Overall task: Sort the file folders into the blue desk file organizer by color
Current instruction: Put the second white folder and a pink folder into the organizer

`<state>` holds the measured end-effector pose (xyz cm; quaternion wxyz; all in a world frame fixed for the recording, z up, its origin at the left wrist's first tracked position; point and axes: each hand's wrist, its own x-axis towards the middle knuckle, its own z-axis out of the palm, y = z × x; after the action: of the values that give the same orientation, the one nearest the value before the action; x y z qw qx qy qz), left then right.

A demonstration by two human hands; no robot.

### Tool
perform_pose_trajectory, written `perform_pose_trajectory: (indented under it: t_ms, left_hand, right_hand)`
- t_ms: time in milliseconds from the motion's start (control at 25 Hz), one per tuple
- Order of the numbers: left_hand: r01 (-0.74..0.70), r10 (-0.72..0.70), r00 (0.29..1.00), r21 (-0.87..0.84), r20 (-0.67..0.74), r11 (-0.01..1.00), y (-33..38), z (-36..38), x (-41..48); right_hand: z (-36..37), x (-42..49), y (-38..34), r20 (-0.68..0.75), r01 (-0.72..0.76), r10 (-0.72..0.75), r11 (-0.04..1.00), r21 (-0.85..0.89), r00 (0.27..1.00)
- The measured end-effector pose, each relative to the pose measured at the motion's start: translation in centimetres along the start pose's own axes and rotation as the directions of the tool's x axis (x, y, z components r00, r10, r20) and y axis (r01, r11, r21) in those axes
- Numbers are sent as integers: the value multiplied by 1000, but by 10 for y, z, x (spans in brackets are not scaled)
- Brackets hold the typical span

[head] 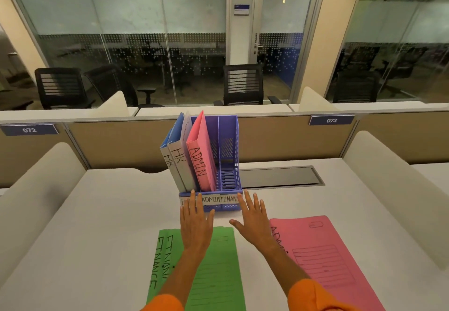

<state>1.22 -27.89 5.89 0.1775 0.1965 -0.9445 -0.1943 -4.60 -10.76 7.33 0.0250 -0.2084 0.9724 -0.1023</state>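
Note:
The blue desk file organizer (228,140) stands mid-desk with labels ADMIN and FINANCE on its front lip. Two blue folders marked HR (178,157) lean in its left slot. A pink ADMIN folder (200,162) stands in the middle slot, and the right slot holds nothing. Green FINANCE folders (218,274) lie flat near the front edge, and another pink ADMIN folder (323,259) lies flat to their right. My left hand (195,220) hovers open above the green folders, fingertips at the organizer's front lip. My right hand (254,220) is open just right of it, fingers spread.
A grey cable hatch (281,177) is set in the desk behind the organizer. Low beige partitions (393,189) flank the desk on both sides, with a tan divider panel (121,145) at the back. Black office chairs stand beyond it.

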Motion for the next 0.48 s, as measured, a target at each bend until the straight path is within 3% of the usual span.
perform_pose_trajectory:
  t_ms: [280,480]
  left_hand:
    - [-118,129,980,-75,155,990,60,35,-39]
    - [-221,266,923,-185,277,958,108,62,-79]
  right_hand:
    - [-11,-59,71,23,-207,207,978,10,978]
    - [-9,-121,130,65,-373,369,925,69,927]
